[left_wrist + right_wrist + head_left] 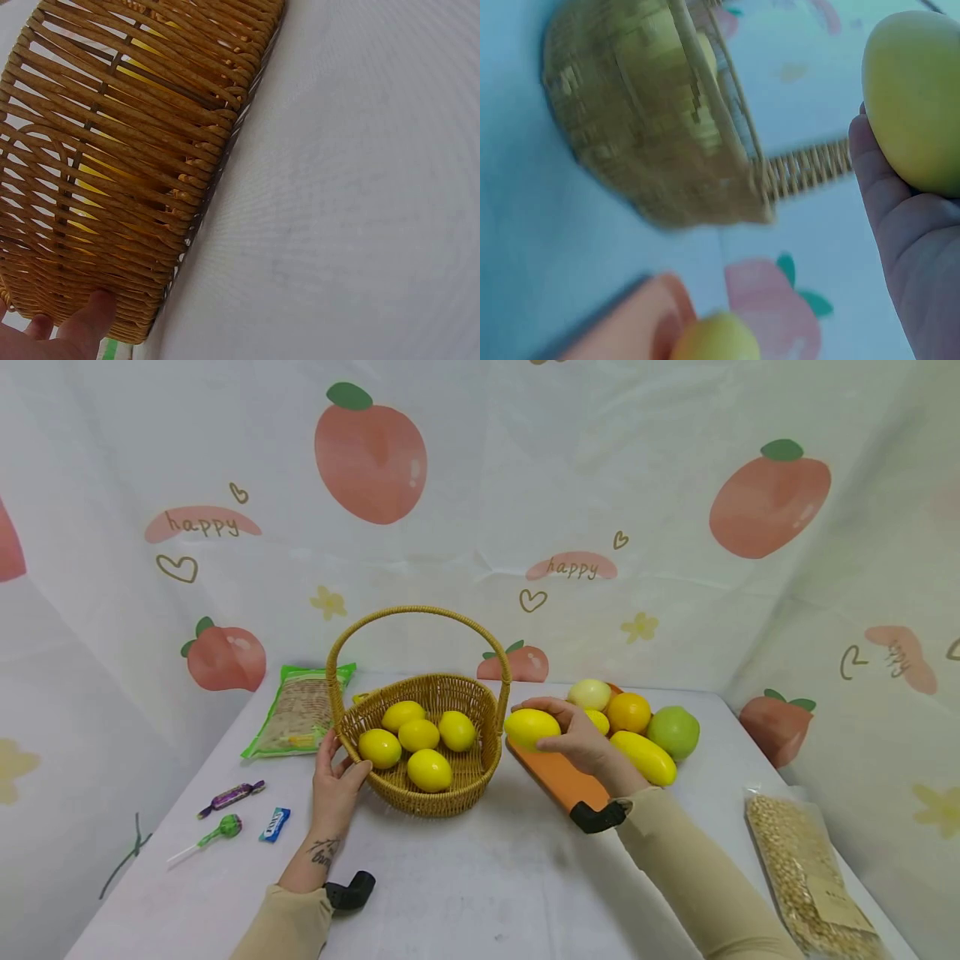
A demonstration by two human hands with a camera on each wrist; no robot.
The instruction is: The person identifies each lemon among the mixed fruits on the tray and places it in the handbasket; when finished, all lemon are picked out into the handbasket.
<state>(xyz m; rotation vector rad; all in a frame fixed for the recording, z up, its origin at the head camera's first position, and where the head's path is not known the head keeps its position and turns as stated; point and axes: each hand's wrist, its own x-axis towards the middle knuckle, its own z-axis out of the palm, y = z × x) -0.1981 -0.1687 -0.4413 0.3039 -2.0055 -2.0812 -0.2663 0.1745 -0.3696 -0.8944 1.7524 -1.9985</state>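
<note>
In the head view a wicker basket (435, 802) with a tall arched handle holds several yellow lemons (430, 770). My left hand (337, 789) rests against the outside of the basket's left wall, thumb and fingers spread along the weave. The thumb touches the wicker (112, 247) in the left wrist view. Just right of the basket, my right hand (573, 735) holds a lemon (532, 728) in the air, thumb below and fingers behind. In the right wrist view this lemon (919, 105) lies against the fingers, and the basket (630, 142) appears blurred.
An orange board (558, 777) lies under the right hand. Beside it are an orange (629, 712), a green fruit (673, 733), a long yellow fruit (643, 758) and a pale round one (589, 694). Packets (296, 714) (806, 868), candies (231, 798) and a lollipop (229, 826) lie around.
</note>
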